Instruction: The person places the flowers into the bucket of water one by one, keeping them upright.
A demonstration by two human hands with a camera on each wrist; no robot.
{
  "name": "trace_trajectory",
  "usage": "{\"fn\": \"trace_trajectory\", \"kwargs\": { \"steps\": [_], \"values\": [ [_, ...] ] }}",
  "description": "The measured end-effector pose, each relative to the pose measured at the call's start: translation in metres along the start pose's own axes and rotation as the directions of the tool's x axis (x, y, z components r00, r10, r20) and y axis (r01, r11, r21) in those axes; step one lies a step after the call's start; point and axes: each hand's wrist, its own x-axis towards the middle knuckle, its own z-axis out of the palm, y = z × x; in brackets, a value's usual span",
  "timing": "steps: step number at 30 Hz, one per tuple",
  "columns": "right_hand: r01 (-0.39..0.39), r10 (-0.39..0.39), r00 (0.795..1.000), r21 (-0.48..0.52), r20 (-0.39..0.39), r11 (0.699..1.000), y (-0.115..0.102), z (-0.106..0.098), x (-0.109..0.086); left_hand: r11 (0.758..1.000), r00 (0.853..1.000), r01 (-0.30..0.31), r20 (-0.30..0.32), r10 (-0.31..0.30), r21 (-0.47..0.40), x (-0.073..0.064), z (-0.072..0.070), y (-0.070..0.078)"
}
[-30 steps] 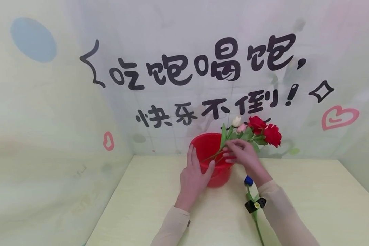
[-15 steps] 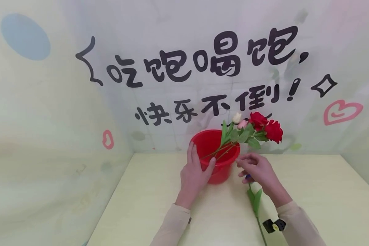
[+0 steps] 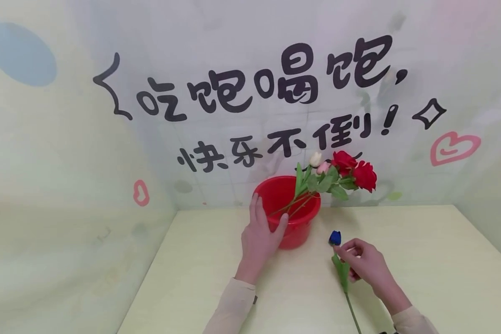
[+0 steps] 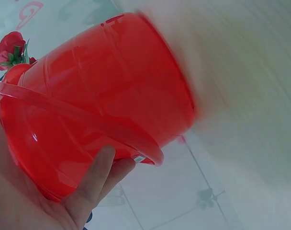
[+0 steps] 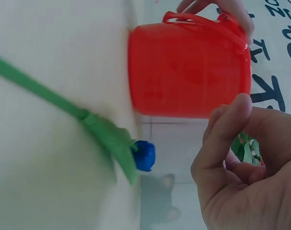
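The left hand (image 3: 260, 234) holds a red plastic bucket (image 3: 294, 234) by its near left side, its thumb at the front rim and its fingers along the left; in the left wrist view, fingers (image 4: 100, 167) lie against the wall below the bucket's handle (image 4: 88, 115). Red roses (image 3: 355, 169), a white tulip (image 3: 315, 159) and a pink tulip (image 3: 323, 167) lean out over the bucket's right rim. A blue tulip (image 3: 335, 238) lies on the table. Beside it hovers the right hand (image 3: 365, 262), fingers loosely bent; the right wrist view shows a gap between hand and flower.
Everything stands on a pale wooden table (image 3: 192, 278) by a printed backdrop (image 3: 217, 41) with black lettering. The bucket is close to the backdrop. The blue tulip's stem (image 3: 351, 308) runs toward the table's near edge.
The right hand has let go of the flowers in the bucket and moved down and right to beside the blue tulip. The left hand stays at the bucket. The view has shifted slightly.
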Motion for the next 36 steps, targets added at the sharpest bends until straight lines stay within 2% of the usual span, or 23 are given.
{"fn": "trace_trajectory", "kwargs": {
  "steps": [6,14,18,23,30,36],
  "values": [
    [-0.033,0.032,0.999,-0.067,-0.012,0.997,0.02,0.002,-0.011,1.0,1.0,0.005,0.01,-0.006,0.013,0.001,0.0,0.0],
    [-0.014,0.004,0.999,-0.184,-0.054,0.983,0.033,0.01,-0.018,1.0,1.0,-0.001,0.011,0.001,0.011,0.004,-0.001,0.001],
    [-0.025,0.017,0.999,-0.238,-0.038,0.971,0.036,0.015,-0.019,1.0,1.0,0.007,0.013,-0.007,0.011,0.004,-0.002,0.001],
    [-0.066,0.063,0.998,-0.25,-0.021,0.966,0.041,0.018,-0.022,1.0,1.0,0.021,0.022,-0.021,-0.005,0.0,-0.002,0.001],
    [-0.071,0.08,0.997,-0.35,0.013,0.934,0.045,0.019,-0.023,1.0,1.0,0.016,0.014,-0.015,-0.007,-0.002,-0.001,0.0],
    [-0.078,0.095,0.995,-0.361,0.029,0.929,0.044,0.016,-0.026,1.0,1.0,0.016,0.007,-0.016,-0.007,-0.001,0.0,0.0]
  ]
}}
